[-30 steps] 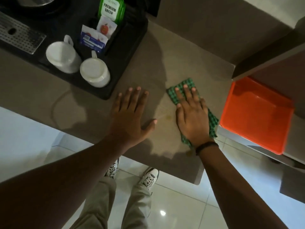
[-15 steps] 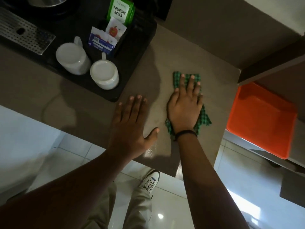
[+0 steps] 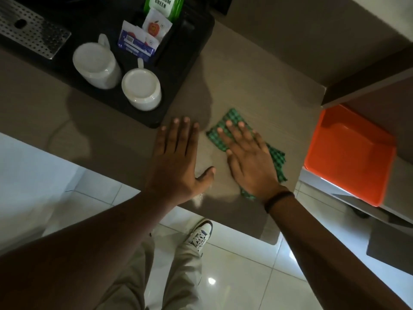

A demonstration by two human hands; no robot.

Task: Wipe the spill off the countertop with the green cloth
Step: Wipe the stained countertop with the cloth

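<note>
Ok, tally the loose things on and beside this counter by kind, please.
Mugs: 2
Cloths: 1
Black trays: 1
Orange trays: 1
Green boxes: 1
Sachets, as far as visible: 2
Total: 8

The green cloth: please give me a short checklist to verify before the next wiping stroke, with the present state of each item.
1. Right hand flat on the green cloth: ok.
2. Left hand flat on the countertop, off the cloth: ok.
3. Black tray with two white cups apart from the cloth: ok.
4. Spill fully gone: cannot tell.
5. Cloth lying entirely on the countertop: ok.
</note>
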